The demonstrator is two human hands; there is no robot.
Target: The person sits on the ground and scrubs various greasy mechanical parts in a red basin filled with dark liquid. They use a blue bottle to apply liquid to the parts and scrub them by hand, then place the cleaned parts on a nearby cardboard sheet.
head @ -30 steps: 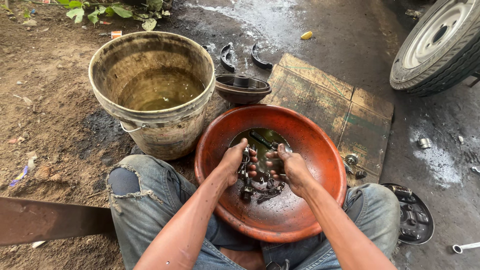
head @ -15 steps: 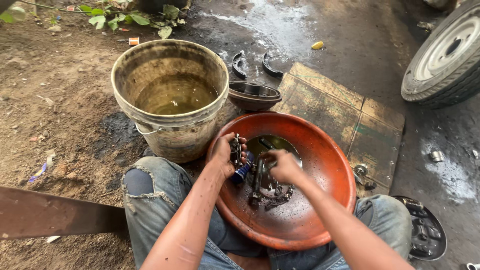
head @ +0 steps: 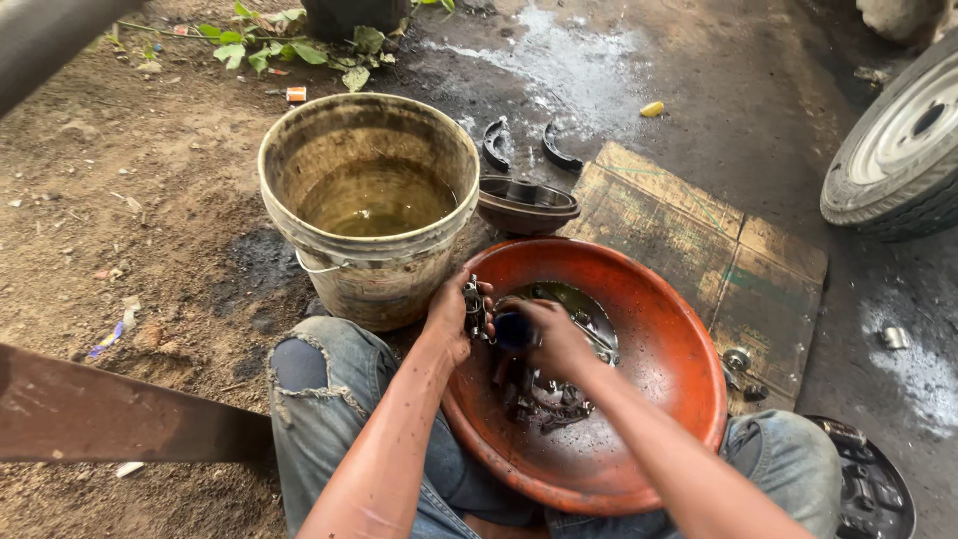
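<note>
Two hands work over a wide orange basin (head: 659,329) that rests between the person's knees, in the head view (the only one). The left hand (head: 454,317) is closed around a small greasy metal part (head: 473,311) at the basin's 9 o'clock rim. The right hand (head: 554,337) is just beside it, toward the centre, closed on a small dark blue piece (head: 513,330) and touching the part. More dark metal parts (head: 544,399) lie in oily liquid at the basin's bottom. A dirty bucket (head: 369,215) of murky water stands at 11 o'clock from the basin, touching it or nearly so. A dark round drum (head: 526,205) sits at 12 o'clock, and a flattened board (head: 718,250) lies under the basin toward 2 o'clock. A wheel (head: 903,150) stands well apart at 2 o'clock.
</note>
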